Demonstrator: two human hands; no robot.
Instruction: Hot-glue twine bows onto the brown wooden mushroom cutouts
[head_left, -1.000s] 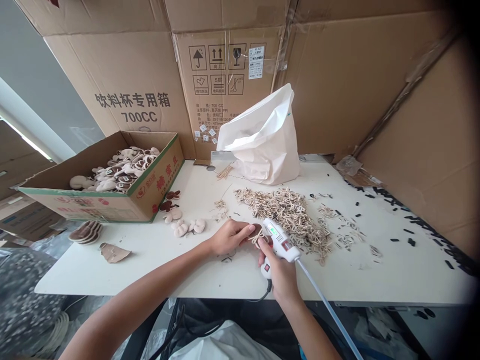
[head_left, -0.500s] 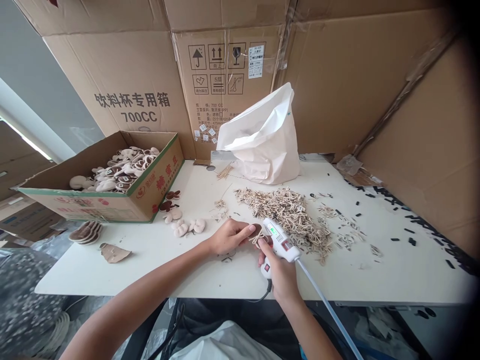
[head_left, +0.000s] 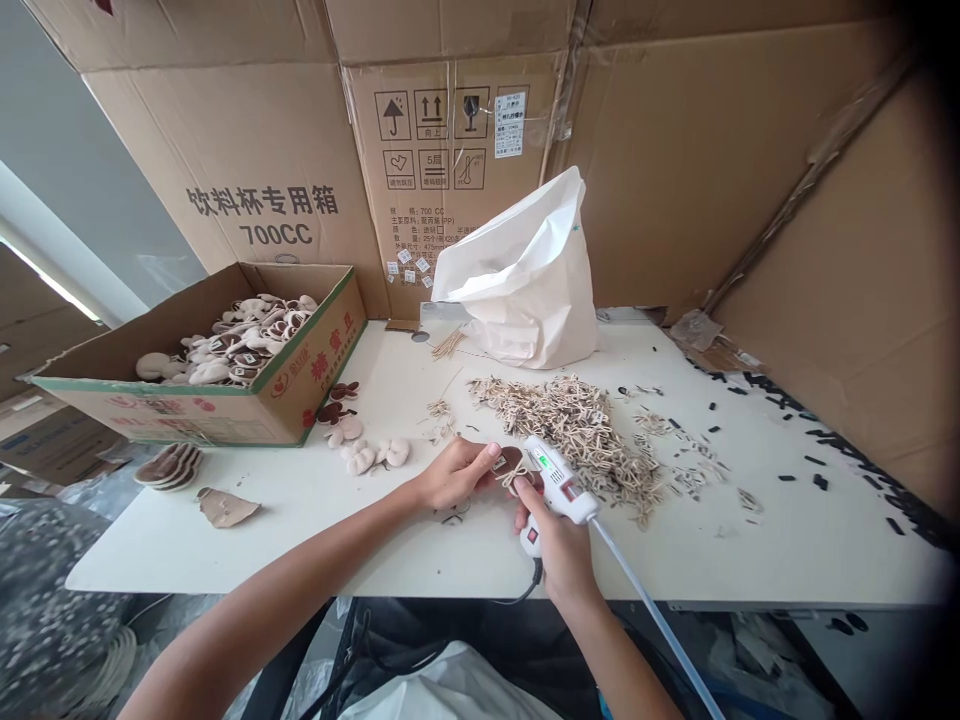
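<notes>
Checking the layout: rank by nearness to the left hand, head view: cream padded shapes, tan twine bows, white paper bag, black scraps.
From the left hand:
1. Cream padded shapes, to its left.
2. Tan twine bows, ahead to its right.
3. White paper bag, farther back.
4. Black scraps, far right.

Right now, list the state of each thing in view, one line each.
Left hand: pinching the brown fabric piece
Brown fabric piece: held, twine bow against it
Right hand: gripping the hot glue gun
Hot glue gun: held, long glue stick loaded
Cardboard box: open, holding brown-and-cream pieces
White paper bag: upright, top crumpled
</notes>
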